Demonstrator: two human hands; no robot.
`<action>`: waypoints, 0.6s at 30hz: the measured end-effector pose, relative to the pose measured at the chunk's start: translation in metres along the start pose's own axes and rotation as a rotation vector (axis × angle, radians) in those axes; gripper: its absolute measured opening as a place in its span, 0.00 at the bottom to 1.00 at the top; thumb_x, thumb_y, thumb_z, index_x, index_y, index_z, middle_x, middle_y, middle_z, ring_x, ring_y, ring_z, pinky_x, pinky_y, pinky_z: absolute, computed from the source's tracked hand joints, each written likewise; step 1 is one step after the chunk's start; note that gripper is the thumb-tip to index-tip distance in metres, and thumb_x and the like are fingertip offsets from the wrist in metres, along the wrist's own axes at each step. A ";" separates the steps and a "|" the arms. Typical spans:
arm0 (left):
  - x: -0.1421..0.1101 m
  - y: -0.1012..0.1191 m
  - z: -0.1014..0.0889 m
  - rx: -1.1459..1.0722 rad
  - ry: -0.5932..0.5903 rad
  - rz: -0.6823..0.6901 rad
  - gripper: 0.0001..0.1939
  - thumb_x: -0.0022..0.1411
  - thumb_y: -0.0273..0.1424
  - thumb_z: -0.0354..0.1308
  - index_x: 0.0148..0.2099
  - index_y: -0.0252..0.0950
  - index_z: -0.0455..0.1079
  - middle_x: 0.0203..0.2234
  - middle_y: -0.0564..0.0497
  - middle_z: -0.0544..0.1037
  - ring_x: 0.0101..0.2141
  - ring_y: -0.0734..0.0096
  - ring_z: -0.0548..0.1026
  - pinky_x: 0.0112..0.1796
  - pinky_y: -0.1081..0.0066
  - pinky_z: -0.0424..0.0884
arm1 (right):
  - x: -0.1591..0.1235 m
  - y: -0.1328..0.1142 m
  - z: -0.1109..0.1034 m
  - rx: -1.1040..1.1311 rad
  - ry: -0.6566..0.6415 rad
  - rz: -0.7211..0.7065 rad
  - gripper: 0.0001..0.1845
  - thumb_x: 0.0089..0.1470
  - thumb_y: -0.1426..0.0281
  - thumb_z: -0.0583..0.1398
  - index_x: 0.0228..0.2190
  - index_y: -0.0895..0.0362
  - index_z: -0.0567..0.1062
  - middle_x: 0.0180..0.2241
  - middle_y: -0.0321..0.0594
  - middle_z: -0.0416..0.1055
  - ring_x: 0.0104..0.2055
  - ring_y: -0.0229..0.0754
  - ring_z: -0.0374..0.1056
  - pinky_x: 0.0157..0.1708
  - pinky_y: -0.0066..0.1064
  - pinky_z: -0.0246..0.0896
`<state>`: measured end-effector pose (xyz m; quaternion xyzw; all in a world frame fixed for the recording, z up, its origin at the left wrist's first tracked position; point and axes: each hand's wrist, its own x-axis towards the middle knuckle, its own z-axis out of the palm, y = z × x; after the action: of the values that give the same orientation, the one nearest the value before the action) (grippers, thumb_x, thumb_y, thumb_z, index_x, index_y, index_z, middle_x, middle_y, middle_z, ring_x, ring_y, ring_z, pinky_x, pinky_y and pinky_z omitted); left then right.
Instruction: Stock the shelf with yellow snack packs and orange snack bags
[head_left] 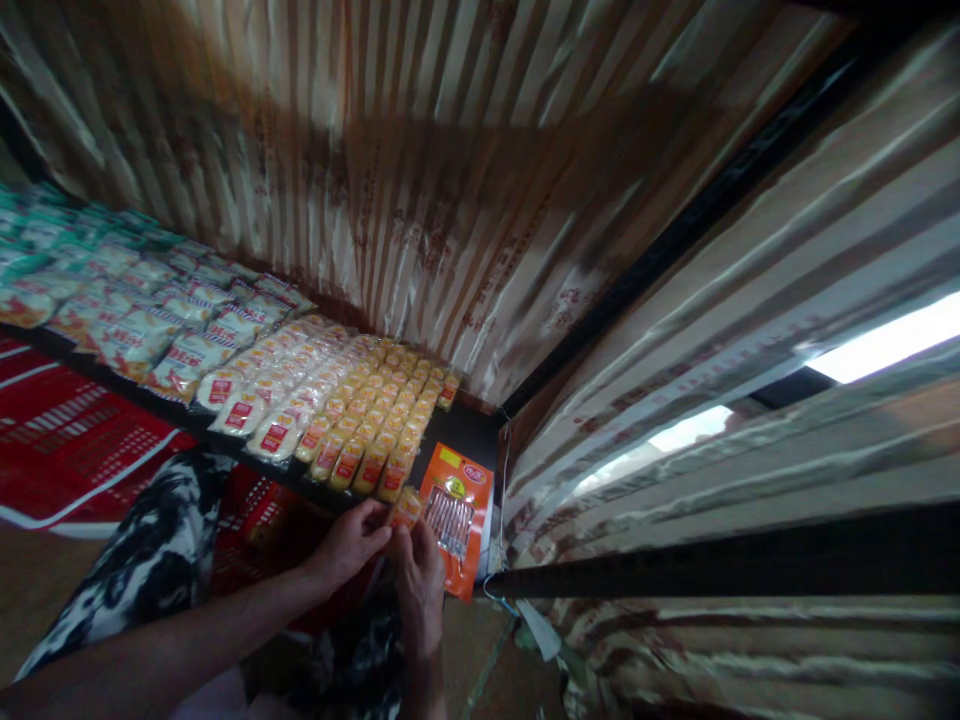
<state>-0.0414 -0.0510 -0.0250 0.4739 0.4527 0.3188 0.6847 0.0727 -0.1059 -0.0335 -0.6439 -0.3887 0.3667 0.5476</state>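
Observation:
Between both hands is a small yellow wrapped snack cake (406,508) with a red label, at the front edge of a dark shelf (459,418). My left hand (352,540) pinches its left side. My right hand (418,565) has thumb and fingers closed on its lower right side. Just behind it, rows of similar yellow snack packs (373,440) lie side by side. To the right of the pack lies an orange bag (459,510) with a clear window showing brown sticks, close to my right hand.
White round wrapped snacks (274,400) and larger pale bags (187,320) fill the shelf leftward, with green bags (37,235) beyond. Red baskets (82,440) stand below, by my patterned trouser leg (157,550). Plastic-wrapped stacks (420,200) and a dark post (675,215) bound the back and right.

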 end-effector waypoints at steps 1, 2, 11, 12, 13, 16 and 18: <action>0.002 -0.001 0.001 0.012 0.003 0.015 0.17 0.46 0.38 0.61 0.37 0.34 0.69 0.38 0.44 0.79 0.40 0.59 0.76 0.41 0.65 0.70 | 0.001 -0.002 -0.001 -0.013 -0.004 0.008 0.18 0.53 0.56 0.58 0.37 0.56 0.76 0.33 0.40 0.76 0.35 0.42 0.70 0.35 0.29 0.65; 0.003 -0.002 0.003 0.029 0.007 0.028 0.16 0.47 0.37 0.60 0.38 0.34 0.69 0.38 0.44 0.79 0.40 0.59 0.76 0.42 0.65 0.70 | 0.003 -0.005 -0.002 -0.033 -0.012 0.020 0.18 0.53 0.56 0.57 0.36 0.57 0.75 0.33 0.40 0.76 0.34 0.42 0.70 0.35 0.29 0.65; 0.006 0.001 0.009 0.278 0.021 -0.010 0.20 0.54 0.30 0.51 0.50 0.32 0.67 0.42 0.45 0.77 0.30 0.71 0.75 0.32 0.73 0.70 | 0.017 -0.004 -0.013 -0.184 0.057 -0.016 0.23 0.53 0.51 0.55 0.35 0.57 0.76 0.30 0.41 0.76 0.31 0.42 0.70 0.30 0.28 0.63; 0.005 0.003 0.010 0.316 0.015 0.001 0.19 0.54 0.29 0.51 0.49 0.33 0.68 0.41 0.46 0.78 0.31 0.71 0.75 0.34 0.73 0.70 | 0.018 -0.004 -0.014 -0.201 0.067 -0.025 0.23 0.53 0.51 0.55 0.34 0.57 0.76 0.30 0.41 0.76 0.31 0.42 0.70 0.30 0.28 0.63; 0.004 0.005 0.011 0.358 0.011 0.009 0.18 0.54 0.29 0.51 0.48 0.33 0.69 0.40 0.47 0.78 0.32 0.70 0.75 0.36 0.73 0.70 | 0.019 -0.003 -0.015 -0.219 0.078 -0.034 0.24 0.53 0.50 0.54 0.34 0.57 0.76 0.30 0.41 0.75 0.30 0.42 0.69 0.29 0.28 0.63; 0.002 0.011 0.016 0.480 0.005 0.017 0.20 0.55 0.28 0.50 0.50 0.31 0.68 0.40 0.45 0.78 0.33 0.68 0.75 0.37 0.71 0.70 | 0.022 -0.004 -0.016 -0.280 0.124 -0.057 0.25 0.52 0.48 0.54 0.31 0.57 0.76 0.28 0.42 0.74 0.29 0.42 0.68 0.28 0.28 0.61; 0.003 0.014 0.020 0.540 0.009 0.033 0.22 0.55 0.28 0.50 0.53 0.28 0.67 0.43 0.41 0.77 0.32 0.68 0.75 0.38 0.70 0.70 | 0.024 -0.004 -0.017 -0.312 0.170 -0.081 0.25 0.52 0.48 0.54 0.29 0.57 0.75 0.26 0.41 0.73 0.28 0.41 0.66 0.28 0.29 0.59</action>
<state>-0.0220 -0.0507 -0.0099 0.6453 0.5164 0.1998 0.5263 0.0978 -0.0906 -0.0282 -0.7333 -0.4189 0.2239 0.4865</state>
